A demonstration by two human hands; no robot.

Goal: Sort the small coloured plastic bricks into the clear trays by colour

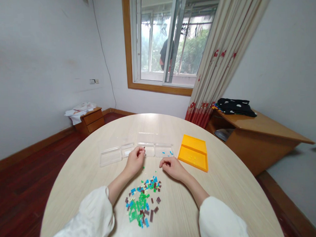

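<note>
My left hand (pixel 136 159) is closed in a pinch over the clear box near the middle of the table. Small dark brown building bricks (pixel 145 154) show at its fingertips. Just in front of the right-hand clear box (pixel 162 146), which has a few blue bricks (pixel 163 153) inside, my right hand (pixel 172 167) hovers or rests with curled fingers. Whether it holds something is hidden. Between my forearms lies a loose pile of green bricks (pixel 142 201), mixed with blue, brown and cream ones.
A yellow open case (pixel 193 145) with small yellow pieces stands on the right of the round table (pixel 228 199). Another clear box (pixel 110 162) lies at the left. Beyond are a wooden desk (pixel 267 128) with folded cloth, a low cabinet (pixel 93 120) and a person (pixel 165 54) outside the window.
</note>
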